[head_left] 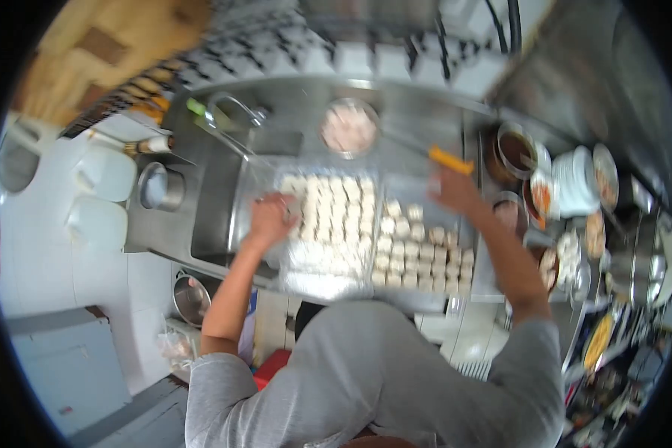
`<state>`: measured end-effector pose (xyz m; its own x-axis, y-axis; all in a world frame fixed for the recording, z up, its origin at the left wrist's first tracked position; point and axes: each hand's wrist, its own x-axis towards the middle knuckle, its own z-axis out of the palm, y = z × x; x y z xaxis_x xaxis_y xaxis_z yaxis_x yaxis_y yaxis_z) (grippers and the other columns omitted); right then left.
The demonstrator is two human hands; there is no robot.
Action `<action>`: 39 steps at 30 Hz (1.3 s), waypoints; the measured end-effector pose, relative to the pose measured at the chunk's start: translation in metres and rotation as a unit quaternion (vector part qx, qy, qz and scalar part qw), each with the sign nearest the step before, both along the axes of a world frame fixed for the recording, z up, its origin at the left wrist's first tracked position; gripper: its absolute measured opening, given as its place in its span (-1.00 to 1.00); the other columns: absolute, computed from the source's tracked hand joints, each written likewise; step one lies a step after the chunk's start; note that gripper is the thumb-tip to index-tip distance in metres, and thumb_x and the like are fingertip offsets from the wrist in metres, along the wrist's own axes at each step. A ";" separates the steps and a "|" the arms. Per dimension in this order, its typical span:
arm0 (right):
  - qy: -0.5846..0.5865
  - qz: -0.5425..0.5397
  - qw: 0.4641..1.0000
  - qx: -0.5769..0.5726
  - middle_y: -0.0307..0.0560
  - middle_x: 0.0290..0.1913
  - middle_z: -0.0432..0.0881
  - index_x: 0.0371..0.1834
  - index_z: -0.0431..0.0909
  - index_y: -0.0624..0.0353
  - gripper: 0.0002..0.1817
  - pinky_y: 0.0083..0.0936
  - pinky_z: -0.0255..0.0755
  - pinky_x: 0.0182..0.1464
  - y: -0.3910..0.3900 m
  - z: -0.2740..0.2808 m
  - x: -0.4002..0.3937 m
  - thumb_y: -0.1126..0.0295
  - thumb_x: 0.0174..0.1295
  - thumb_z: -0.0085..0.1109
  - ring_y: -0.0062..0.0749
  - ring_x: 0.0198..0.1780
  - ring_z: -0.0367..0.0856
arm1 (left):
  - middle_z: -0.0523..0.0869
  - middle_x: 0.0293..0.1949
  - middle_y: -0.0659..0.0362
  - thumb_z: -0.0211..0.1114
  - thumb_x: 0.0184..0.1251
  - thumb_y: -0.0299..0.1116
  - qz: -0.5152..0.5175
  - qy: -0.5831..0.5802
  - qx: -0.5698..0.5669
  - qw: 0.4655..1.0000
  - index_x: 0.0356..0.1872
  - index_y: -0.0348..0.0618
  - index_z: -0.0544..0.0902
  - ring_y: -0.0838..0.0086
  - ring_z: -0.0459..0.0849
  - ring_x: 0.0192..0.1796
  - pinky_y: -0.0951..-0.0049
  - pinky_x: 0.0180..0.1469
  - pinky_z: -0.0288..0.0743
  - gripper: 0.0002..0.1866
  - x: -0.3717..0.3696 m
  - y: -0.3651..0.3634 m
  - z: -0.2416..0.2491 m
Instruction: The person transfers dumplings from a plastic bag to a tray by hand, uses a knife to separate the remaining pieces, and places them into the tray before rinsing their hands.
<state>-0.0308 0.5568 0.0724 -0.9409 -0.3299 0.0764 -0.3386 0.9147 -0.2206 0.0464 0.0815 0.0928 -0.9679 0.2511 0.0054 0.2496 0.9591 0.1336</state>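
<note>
Head view: a person bends over two trays of pale dough pieces on a steel counter

The left hand [270, 216] rests curled on the left tray [328, 275], fingers closed on a piece or the covering film; which, the blur hides. The right hand [455, 190] hovers over the right tray [414, 297], grip unclear, near an orange-handled tool [451, 160]. A light, even touch would keep rows tidy. One bowl [349, 127] sits behind; pieces number dozens
</note>
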 end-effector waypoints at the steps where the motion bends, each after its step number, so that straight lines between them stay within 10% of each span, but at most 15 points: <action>1: 0.027 0.059 0.998 -0.016 0.10 -0.03 0.77 0.00 0.76 0.04 -0.55 -0.07 0.59 0.19 -0.001 0.003 0.009 -0.07 0.28 0.38 0.10 0.09 0.71 | 0.80 0.09 0.08 0.57 0.17 -0.16 0.001 -0.016 0.082 0.997 0.10 -0.01 0.75 0.14 0.71 0.20 0.02 0.29 0.40 -0.54 0.002 0.002 0.008; 4: -0.184 -0.083 0.979 -0.041 0.14 -0.12 0.77 -0.15 0.74 0.12 -0.69 -0.06 0.61 0.07 -0.047 0.083 0.019 0.10 0.30 0.38 0.14 -0.05 0.74 | 0.81 -0.07 0.11 0.60 0.16 -0.15 0.012 -0.043 0.200 0.979 0.07 -0.05 0.73 0.16 0.74 0.14 0.06 0.23 0.44 -0.53 0.011 0.020 0.056; 11: -0.018 0.065 0.986 -0.151 0.09 -0.33 0.76 -0.33 0.68 0.15 -0.90 -0.01 0.61 -0.09 -0.090 0.126 0.061 0.37 0.26 0.26 0.12 -0.23 0.76 | 0.77 0.05 0.07 0.54 0.23 -0.09 -0.012 -0.023 0.252 0.967 0.19 0.00 0.71 0.09 0.71 0.16 -0.02 0.26 0.39 -0.48 0.016 -0.019 0.087; 14: -0.056 0.068 0.994 -0.058 0.14 -0.26 0.78 -0.25 0.75 0.16 -0.86 -0.08 0.63 -0.03 -0.121 0.111 0.071 0.35 0.25 0.29 0.08 -0.20 0.78 | 0.79 0.00 0.04 0.52 0.25 -0.08 0.011 -0.010 0.216 0.976 0.22 -0.04 0.71 0.10 0.75 0.09 0.02 0.23 0.49 -0.47 0.029 -0.049 0.090; 17: 0.068 0.203 0.950 -0.229 0.15 -0.21 0.80 -0.09 0.79 0.17 -0.78 -0.15 0.65 -0.06 -0.167 0.081 0.069 0.35 0.27 0.30 0.12 -0.22 0.78 | 0.80 -0.04 0.03 0.52 0.27 -0.13 0.041 -0.005 0.302 0.953 0.22 -0.09 0.71 0.19 0.79 -0.03 0.17 0.10 0.60 -0.48 0.042 -0.091 0.088; 19: -0.094 0.143 0.963 -0.207 0.07 -0.17 0.85 0.11 0.74 0.27 -0.64 -0.29 0.67 -0.09 -0.207 0.070 0.044 0.34 0.29 0.35 -0.03 -0.25 0.82 | 0.81 -0.09 0.07 0.53 0.29 -0.17 0.083 -0.021 0.340 0.937 0.21 -0.15 0.71 0.30 0.79 -0.08 0.28 0.03 0.62 -0.50 0.044 -0.129 0.055; 23: -0.299 -0.039 0.825 -0.478 -0.13 -0.28 0.79 0.08 0.72 0.38 -0.60 -0.52 0.61 -0.29 -0.339 0.035 -0.050 0.25 0.37 0.40 -0.52 -0.29 0.76 | 0.81 -0.19 0.15 0.55 0.33 -0.21 0.134 -0.104 0.436 0.884 0.19 -0.23 0.70 0.49 0.76 -0.12 0.39 0.02 0.62 -0.52 0.020 -0.185 -0.027; 26: -0.262 -0.146 0.783 -0.545 -0.09 -0.26 0.77 0.09 0.71 0.31 -0.64 -0.51 0.63 -0.34 -0.418 -0.029 -0.148 0.24 0.42 0.37 -0.47 -0.33 0.74 | 0.81 -0.22 0.18 0.54 0.36 -0.19 0.131 -0.141 0.550 0.813 0.15 -0.26 0.71 0.53 0.74 -0.15 0.39 0.02 0.62 -0.54 -0.021 -0.205 -0.063; 31: -0.355 -0.232 0.645 -0.636 -0.01 -0.16 0.77 0.20 0.64 0.23 -0.58 -0.41 0.73 -0.25 -0.484 -0.070 -0.242 0.19 0.43 0.39 -0.37 -0.30 0.75 | 0.81 -0.17 0.24 0.39 0.45 -0.37 0.157 -0.156 0.448 0.866 0.16 -0.27 0.69 0.61 0.72 -0.10 0.54 0.01 0.58 -0.67 -0.096 -0.221 -0.068; 34: -0.275 -0.200 0.697 -0.631 0.05 -0.20 0.80 0.17 0.72 0.29 -0.57 -0.36 0.75 -0.24 -0.481 -0.086 -0.246 0.31 0.30 0.46 -0.26 -0.27 0.79 | 0.82 -0.13 0.21 0.35 0.44 -0.37 0.127 -0.222 0.543 0.800 0.14 -0.24 0.70 0.57 0.74 -0.12 0.50 -0.03 0.59 -0.68 -0.140 -0.230 -0.121; 37: 0.002 -0.066 0.942 -0.328 0.03 -0.17 0.83 0.15 0.79 0.07 -0.57 -0.35 0.66 0.00 -0.474 -0.084 -0.230 0.43 0.15 0.41 -0.22 -0.13 0.82 | 0.82 -0.14 0.19 0.31 0.45 -0.36 0.119 -0.287 0.588 0.747 0.11 -0.20 0.72 0.56 0.75 -0.16 0.50 -0.13 0.57 -0.71 -0.163 -0.213 -0.117; 39: 0.090 -0.129 0.928 -0.338 0.11 -0.26 0.80 0.02 0.80 0.08 -0.71 -0.26 0.65 -0.07 -0.488 -0.082 -0.201 0.38 0.22 0.35 -0.09 -0.21 0.81 | 0.83 -0.14 0.21 0.28 0.47 -0.32 0.127 -0.348 0.576 0.729 0.07 -0.15 0.73 0.57 0.75 -0.16 0.51 -0.16 0.55 -0.74 -0.169 -0.201 -0.090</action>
<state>-0.2316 0.0691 -0.0099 -0.9337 0.0859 0.3475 -0.2144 0.6433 -0.7350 -0.1224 -0.1200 0.0027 -0.8517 0.2805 -0.4426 -0.4281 0.1144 0.8964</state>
